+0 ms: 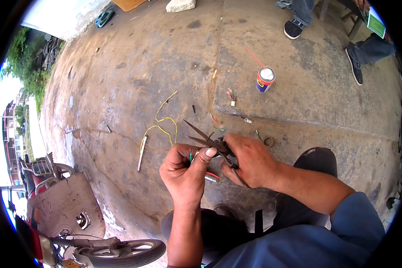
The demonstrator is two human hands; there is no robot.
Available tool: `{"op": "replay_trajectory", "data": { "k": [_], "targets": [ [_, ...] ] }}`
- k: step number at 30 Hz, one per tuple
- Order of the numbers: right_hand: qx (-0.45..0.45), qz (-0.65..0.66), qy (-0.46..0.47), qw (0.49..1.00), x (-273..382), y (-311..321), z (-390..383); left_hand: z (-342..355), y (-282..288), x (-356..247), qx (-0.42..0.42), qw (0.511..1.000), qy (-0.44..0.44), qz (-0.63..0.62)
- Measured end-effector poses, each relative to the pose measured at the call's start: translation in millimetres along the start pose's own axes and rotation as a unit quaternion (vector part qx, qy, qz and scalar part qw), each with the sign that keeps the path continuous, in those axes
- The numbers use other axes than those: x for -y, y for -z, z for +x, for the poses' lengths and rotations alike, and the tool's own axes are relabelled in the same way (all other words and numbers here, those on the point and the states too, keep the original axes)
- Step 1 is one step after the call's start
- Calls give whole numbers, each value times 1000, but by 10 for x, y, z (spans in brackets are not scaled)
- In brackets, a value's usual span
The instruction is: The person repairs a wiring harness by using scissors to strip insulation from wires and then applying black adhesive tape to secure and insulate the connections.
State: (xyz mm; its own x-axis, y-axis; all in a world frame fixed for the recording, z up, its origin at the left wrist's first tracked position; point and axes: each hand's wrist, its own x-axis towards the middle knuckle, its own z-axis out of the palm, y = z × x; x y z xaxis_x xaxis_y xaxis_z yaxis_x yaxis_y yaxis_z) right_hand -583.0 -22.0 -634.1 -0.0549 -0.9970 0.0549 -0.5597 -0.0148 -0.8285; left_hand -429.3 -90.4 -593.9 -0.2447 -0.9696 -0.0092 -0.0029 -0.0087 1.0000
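Observation:
My right hand (250, 161) is closed around dark metal scissors (200, 138), whose open blades point up and to the left. My left hand (183, 174) pinches thin wires (191, 155), one green, right at the scissors, with its thumb against the lower part of them; exactly where the wire ends sit is partly hidden by the fingers. Below the hands are a red wire (213, 175) and a silver cylindrical piece (211, 178). A yellow wire (165, 118) trails over the concrete floor (120, 89) beside a thin pale rod (142, 154).
A spray can (265, 82) with a red straw, wire scraps (231, 97) and small parts lie ahead on the floor. At upper right stand another person's legs (362, 53) beside a bench (357, 24). Parked motorbikes (62, 205) fill the lower left. A stone (181, 5) lies at the top.

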Motion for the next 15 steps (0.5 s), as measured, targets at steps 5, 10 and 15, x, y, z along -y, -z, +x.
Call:
{"op": "replay_trajectory", "data": {
  "k": [5,10,15],
  "targets": [
    [-80,70,-36,994,-20,-64,-10,-15,30,72,-19,992,26,123],
    [-37,265,-69,961,-132,-91,30,53,18,65,-3,1000,1,24],
    [66,325,-46,942,68,-51,-2,27,-36,242,-40,996,-24,79]
  ]
}}
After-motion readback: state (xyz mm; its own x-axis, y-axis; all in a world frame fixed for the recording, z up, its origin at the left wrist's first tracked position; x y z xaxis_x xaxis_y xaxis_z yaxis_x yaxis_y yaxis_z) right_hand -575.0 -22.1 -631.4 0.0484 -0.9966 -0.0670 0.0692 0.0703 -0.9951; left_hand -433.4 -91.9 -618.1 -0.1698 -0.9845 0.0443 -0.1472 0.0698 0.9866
